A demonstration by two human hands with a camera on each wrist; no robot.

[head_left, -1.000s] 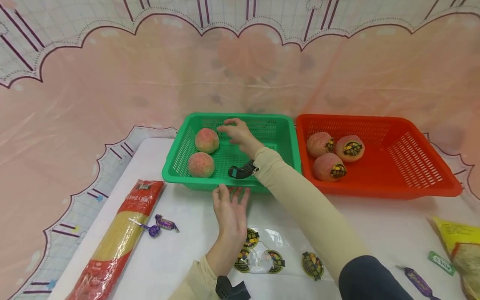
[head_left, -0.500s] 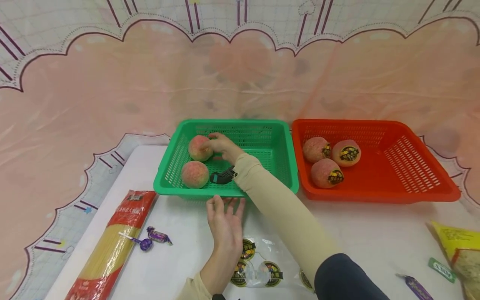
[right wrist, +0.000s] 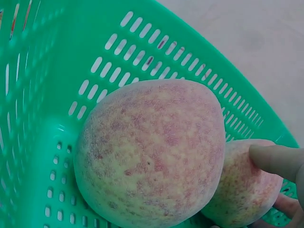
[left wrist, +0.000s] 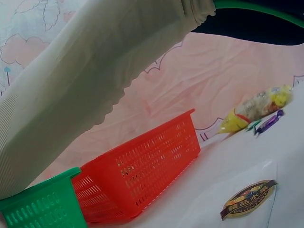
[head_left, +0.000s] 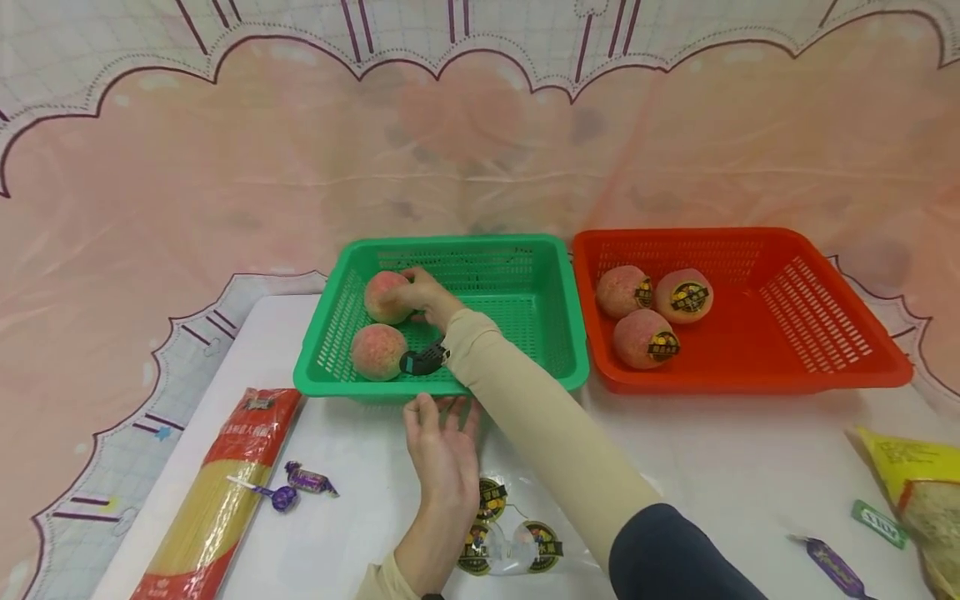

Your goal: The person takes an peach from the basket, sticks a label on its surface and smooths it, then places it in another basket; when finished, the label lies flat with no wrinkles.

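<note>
Inside the green basket [head_left: 337, 389], my right hand [head_left: 431, 298] grips the far peach [head_left: 381, 297] by its right side. In the right wrist view its thumb [right wrist: 275, 159] presses on that peach's skin. The near peach [head_left: 377, 353] lies just in front and fills most of the right wrist view; neither peach shows a sticker. Palm up, my left hand [head_left: 444, 458] has its fingertips at the front wall of the green basket, under the rim. The left wrist view does not show the left hand, only the right sleeve [left wrist: 85, 80] crossing above.
Against the green basket stands a red basket [head_left: 787, 350] with three stickered peaches [head_left: 647, 339]. A clear sheet with round stickers [head_left: 542, 547] lies in front. Noodles [head_left: 217, 492], a lollipop [head_left: 284, 498] and a wrapped candy [head_left: 309, 480] are left; a yellow bag [head_left: 926, 508] is right.
My right hand has moved left across the green basket and taken hold of the far peach. The left hand stays at the basket's front. The head view has shifted slightly.
</note>
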